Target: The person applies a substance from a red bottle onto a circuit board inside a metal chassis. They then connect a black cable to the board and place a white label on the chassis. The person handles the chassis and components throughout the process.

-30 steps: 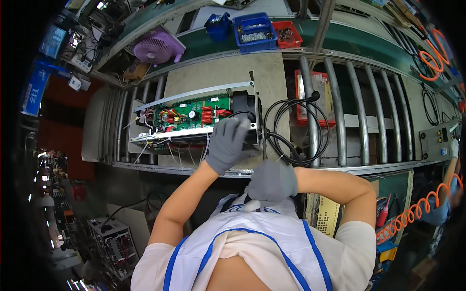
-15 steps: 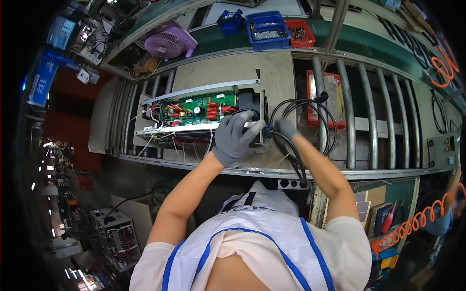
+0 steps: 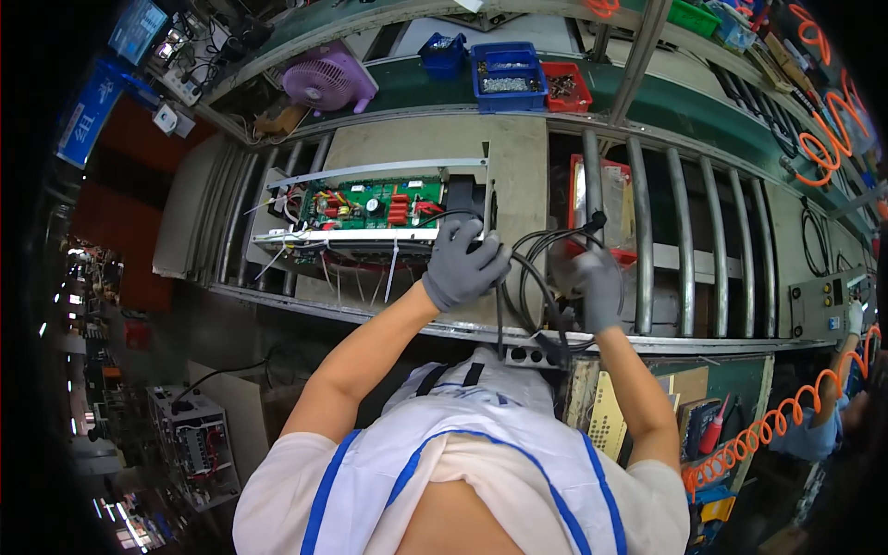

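A long open metal chassis (image 3: 370,242) carries a green circuit board (image 3: 347,205) with red parts and wires. At its right end, my left hand (image 3: 462,265), in a grey glove, has its fingers bent around part of a black cable (image 3: 541,273). The cable lies in loose loops to the right of the chassis, and part of it hangs over the front rail. My right hand (image 3: 599,289), also gloved in grey, is at the right side of the loops. Motion smears its fingers, so its grip is unclear.
Under the chassis is a pale board (image 3: 398,143) on a roller conveyor (image 3: 684,236). A red tray (image 3: 629,208) sits among the rollers. Blue bins (image 3: 509,79), a red bin (image 3: 566,88) and a purple fan (image 3: 328,79) stand behind. An orange coiled hose (image 3: 768,416) hangs at right.
My right hand has moved right and toward me, away from the chassis end. The cable loops have shifted with it. My left hand's spread fingers have drawn in at the cable.
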Tool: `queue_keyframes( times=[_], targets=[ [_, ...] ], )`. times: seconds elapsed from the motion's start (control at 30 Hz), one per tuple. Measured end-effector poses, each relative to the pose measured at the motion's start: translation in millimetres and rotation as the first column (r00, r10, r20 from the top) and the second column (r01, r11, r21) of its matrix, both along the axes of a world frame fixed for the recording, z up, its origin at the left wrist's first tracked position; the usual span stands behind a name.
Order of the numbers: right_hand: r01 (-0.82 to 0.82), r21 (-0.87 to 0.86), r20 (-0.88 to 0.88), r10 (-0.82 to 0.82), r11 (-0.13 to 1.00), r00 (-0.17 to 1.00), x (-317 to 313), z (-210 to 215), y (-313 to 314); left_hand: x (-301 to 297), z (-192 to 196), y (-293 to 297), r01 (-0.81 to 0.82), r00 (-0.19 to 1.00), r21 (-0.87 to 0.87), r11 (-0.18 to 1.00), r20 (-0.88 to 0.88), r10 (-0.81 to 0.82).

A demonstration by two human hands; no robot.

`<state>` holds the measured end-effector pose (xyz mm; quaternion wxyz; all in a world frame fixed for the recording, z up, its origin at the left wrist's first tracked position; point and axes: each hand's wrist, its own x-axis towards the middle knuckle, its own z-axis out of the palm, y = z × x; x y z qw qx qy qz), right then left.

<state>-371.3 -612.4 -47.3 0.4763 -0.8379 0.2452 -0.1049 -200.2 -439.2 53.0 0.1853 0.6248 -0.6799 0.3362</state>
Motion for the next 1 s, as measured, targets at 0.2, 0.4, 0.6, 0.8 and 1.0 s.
queue_keyframes(
  times=[0.2,0.4,0.6,0.8,1.0],
  targets=[
    [-0.496,-0.853,-0.023,0.937,0.163,0.349,7.2,73.9,81.6,4.7,3.0,-1.3,0.028,0.998,0.026,0.999,-0.050,-0.026],
    [-0.789,-0.610,-0.028,0.993,0.074,0.115,40.7,103.6,90.9,10.0,9.3,19.3,-0.181,0.940,-0.030,0.983,-0.298,0.164],
    [-0.462,0.008,0.609,0.362,0.887,0.706,135.7,133.3,21.0,22.3,1.6,28.6,-0.198,0.961,-0.011,0.980,-0.199,0.192],
    [0.207,-0.374,0.193,-0.142,0.904,0.971,207.3,-101.7,-16.7,34.9,6.5,12.3,-0.101,0.986,0.011,0.995,-0.134,0.102],
    [0.077,0.902,-0.084,-0.001,0.424,0.996,66.2,-16.7,118.3,38.2,6.0,47.1,-0.137,0.974,0.123,0.983,-0.166,0.156]
  ],
)
